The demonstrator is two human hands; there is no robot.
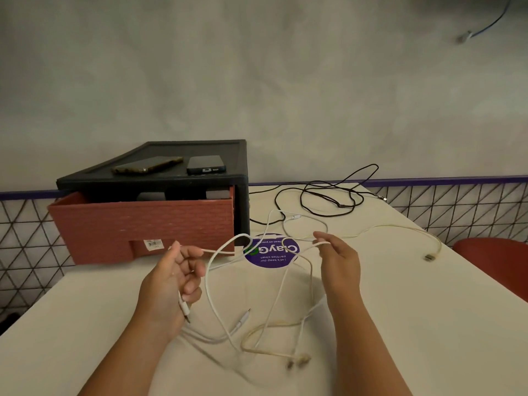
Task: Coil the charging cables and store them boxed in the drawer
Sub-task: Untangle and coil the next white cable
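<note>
My left hand grips one end of a white charging cable, whose plug hangs below the palm. My right hand pinches the same cable farther along, so it sags in loops between the two hands above the table. A yellowish cable lies loosely on the table in front of me. A black cable lies tangled at the back. The red drawer stands pulled out of its black cabinet at the left.
Two phones lie on top of the cabinet. A purple round sticker marks the cream table. Another pale cable runs to the right edge. A red seat stands at the right; wire mesh lines the wall.
</note>
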